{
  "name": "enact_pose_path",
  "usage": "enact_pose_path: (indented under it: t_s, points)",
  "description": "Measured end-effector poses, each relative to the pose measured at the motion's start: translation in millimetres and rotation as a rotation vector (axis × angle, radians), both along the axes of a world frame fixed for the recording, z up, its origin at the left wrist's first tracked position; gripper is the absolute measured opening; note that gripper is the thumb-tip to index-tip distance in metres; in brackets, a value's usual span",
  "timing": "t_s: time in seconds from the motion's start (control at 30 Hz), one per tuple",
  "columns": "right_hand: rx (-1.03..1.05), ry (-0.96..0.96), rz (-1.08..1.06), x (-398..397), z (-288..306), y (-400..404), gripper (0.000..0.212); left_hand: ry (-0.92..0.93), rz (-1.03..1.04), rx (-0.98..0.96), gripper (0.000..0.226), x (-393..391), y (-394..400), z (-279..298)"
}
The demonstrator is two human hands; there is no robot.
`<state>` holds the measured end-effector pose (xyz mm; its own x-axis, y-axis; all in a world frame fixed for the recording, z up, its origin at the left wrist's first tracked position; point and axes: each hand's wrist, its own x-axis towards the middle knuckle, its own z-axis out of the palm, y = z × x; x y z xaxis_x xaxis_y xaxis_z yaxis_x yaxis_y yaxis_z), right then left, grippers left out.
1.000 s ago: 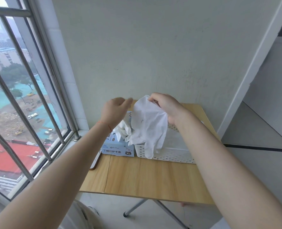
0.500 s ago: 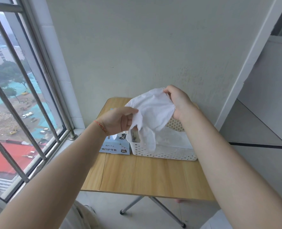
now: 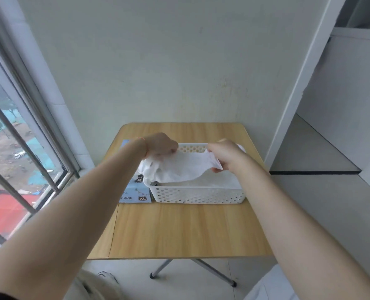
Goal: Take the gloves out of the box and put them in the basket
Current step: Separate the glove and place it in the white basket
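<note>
both hands, left hand (image 3: 161, 146) and right hand (image 3: 224, 155), grip a white glove (image 3: 179, 167) stretched over the basket (image 3: 198, 194).

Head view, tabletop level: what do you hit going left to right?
Window bars → blue glove box → left hand gripping the white glove → right hand gripping its other end, above the white basket → table's right edge.
</note>
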<state>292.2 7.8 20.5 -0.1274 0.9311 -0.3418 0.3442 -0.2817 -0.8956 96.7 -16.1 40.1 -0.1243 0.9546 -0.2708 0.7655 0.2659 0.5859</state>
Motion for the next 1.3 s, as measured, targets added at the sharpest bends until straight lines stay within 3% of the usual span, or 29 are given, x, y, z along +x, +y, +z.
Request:
enact_pose_path:
  t_s: [0.1,0.2,0.33,0.4,0.53,0.67,0.83,0.97,1.1,1.3]
  points:
    - [0.093,-0.216,0.037,8,-11,4,0.011,0.269,-0.14,0.021,0.02,26,7,-16]
    - [0.233,-0.494,0.109,14,-15,5,0.031,0.377,-0.177,0.072,0.015,25,14,-23]
    - [0.366,-0.772,0.095,22,-18,6,0.022,0.464,-0.197,0.108,0.032,14,19,-32]
    - [0.347,-0.908,0.112,20,-17,5,0.034,0.511,-0.226,0.112,0.042,10,20,-37]
    - [0.334,-1.064,0.169,14,-20,6,0.035,0.741,-0.289,0.263,0.052,13,18,-44]
    - [0.302,-1.254,0.249,14,-18,8,0.032,0.896,-0.327,0.231,0.045,16,15,-45]
    - [0.428,-1.197,0.169,17,-20,14,0.03,0.807,-0.278,0.229,0.03,9,12,-46]
    - [0.592,-1.019,0.178,11,-26,20,0.023,0.735,-0.237,0.288,0.036,3,6,-49]
    - [0.611,-1.049,0.229,9,-35,26,0.03,0.673,-0.182,0.283,0.048,1,1,-52]
    - [0.554,-1.118,0.209,11,-36,31,0.044,0.556,-0.214,0.256,0.048,4,1,-48]
